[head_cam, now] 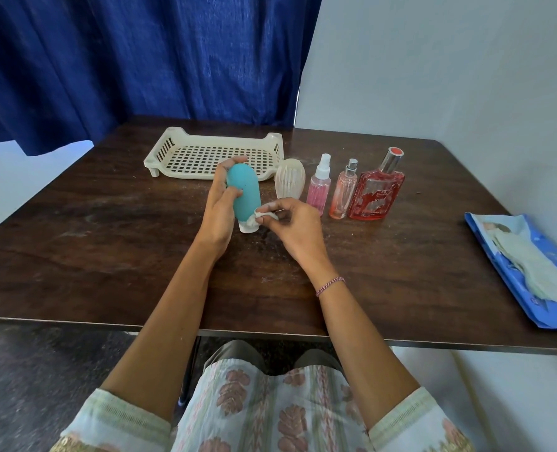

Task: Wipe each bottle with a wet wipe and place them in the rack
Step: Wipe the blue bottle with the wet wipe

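Head view: 
- Left hand (220, 203) wraps the teal bottle (243, 190), fingers curled round its body. The bottle is cap-down over the table (107, 256) centre, just in front of the rack (186, 133).
- Right hand (290, 223) pinches a balled wipe (262, 216) against the bottle's lower end, by the white cap.
- Rack sits toward the far edge and holds no bottle yet.
- 4 more bottles wait in a row to its right: white (289, 182), pink spray (319, 187), peach spray (344, 194), red (376, 194).
- Wipe pack (531, 272) lies at the right edge.
- Judgement: bottle 1 of 5 is mid-wipe, 0 racked.
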Motion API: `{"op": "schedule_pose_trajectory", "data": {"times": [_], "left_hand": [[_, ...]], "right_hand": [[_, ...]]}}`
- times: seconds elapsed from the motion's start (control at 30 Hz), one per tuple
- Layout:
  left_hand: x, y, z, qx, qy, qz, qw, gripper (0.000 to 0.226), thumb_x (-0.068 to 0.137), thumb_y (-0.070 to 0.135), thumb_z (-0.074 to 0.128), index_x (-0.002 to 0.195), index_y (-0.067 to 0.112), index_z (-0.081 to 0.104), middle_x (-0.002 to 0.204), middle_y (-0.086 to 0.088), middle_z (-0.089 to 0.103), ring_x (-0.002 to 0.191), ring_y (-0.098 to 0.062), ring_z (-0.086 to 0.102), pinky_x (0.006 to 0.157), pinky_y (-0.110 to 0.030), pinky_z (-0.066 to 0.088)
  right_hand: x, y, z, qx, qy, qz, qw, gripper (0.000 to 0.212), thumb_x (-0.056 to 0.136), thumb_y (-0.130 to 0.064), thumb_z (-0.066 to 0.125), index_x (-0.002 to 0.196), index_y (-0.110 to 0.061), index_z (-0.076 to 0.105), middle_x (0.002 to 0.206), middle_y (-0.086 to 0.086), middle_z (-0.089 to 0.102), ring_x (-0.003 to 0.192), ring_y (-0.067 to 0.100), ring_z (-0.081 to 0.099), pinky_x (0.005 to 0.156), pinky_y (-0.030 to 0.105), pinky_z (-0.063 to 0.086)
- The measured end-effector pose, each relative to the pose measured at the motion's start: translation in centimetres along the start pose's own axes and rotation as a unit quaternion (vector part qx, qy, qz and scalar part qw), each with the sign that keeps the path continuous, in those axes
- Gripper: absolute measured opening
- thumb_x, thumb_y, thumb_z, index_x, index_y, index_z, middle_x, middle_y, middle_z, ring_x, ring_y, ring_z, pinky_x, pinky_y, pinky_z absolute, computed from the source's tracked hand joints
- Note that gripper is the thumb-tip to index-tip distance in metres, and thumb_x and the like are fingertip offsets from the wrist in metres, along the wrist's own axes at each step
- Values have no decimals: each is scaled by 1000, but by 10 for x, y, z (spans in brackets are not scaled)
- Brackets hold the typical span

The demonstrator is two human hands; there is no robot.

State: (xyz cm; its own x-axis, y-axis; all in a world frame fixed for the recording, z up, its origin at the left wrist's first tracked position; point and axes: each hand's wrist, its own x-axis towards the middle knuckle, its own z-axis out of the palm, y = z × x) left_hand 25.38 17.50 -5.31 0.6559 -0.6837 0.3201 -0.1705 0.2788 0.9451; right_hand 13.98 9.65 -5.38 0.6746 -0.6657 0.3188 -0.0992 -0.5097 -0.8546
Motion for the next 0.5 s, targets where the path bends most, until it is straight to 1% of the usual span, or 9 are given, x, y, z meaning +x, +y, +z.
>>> {"op": "schedule_pose_trajectory", "data": {"times": [0.07,0.17,0.27,0.33,0.37,0.43,0.5], "left_hand": [[0,0,1,16,-6,-1,1000,47,83,13,40,124,35,45,135,1,42,116,-21,47,99,-45,44],[0,-2,0,28,-12,3,1000,45,87,15,43,127,36,43,138,-2,40,122,-25,46,102,-46,44],[1,-3,0,35,-10,19,999,40,93,9,44,130,24,41,136,-5,40,116,-19,48,96,-39,49],[1,-3,0,35,-8,39,999,36,94,7,45,128,19,41,133,-4,42,113,-16,49,93,-35,49],[1,-3,0,33,-7,45,998,34,93,8,47,126,18,42,131,-4,43,113,-16,49,93,-37,50],[1,-4,0,35,-2,52,998,31,92,12,51,121,21,44,127,-1,46,113,-18,50,94,-42,50],[1,-3,1,42,9,52,998,29,91,14,57,114,29,47,119,6,49,110,-14,52,95,-44,50]], "right_hand": [[0,0,-1,-3,5,-1,1000,15,78,-12,74,93,-13,73,96,-2,69,78,0,58,73,4,45],[1,2,-1,-8,8,2,1000,16,78,-14,74,93,-14,73,97,-1,69,83,3,60,75,6,46],[1,2,-1,-10,2,1,1000,16,78,-14,74,94,-14,73,97,-1,69,84,4,61,77,8,47],[0,1,0,-18,-4,-2,1000,17,78,-14,74,95,-15,73,98,-3,69,85,3,61,78,9,47],[0,1,0,-18,-6,-2,1000,17,77,-15,74,95,-15,73,98,-3,69,86,3,60,79,9,47],[0,1,0,-14,-8,-3,1000,18,77,-14,74,95,-14,73,97,-4,69,84,1,60,78,8,46],[0,1,1,-7,-12,-6,1000,17,77,-13,75,93,-14,73,95,-4,69,83,2,60,79,9,47]]}}
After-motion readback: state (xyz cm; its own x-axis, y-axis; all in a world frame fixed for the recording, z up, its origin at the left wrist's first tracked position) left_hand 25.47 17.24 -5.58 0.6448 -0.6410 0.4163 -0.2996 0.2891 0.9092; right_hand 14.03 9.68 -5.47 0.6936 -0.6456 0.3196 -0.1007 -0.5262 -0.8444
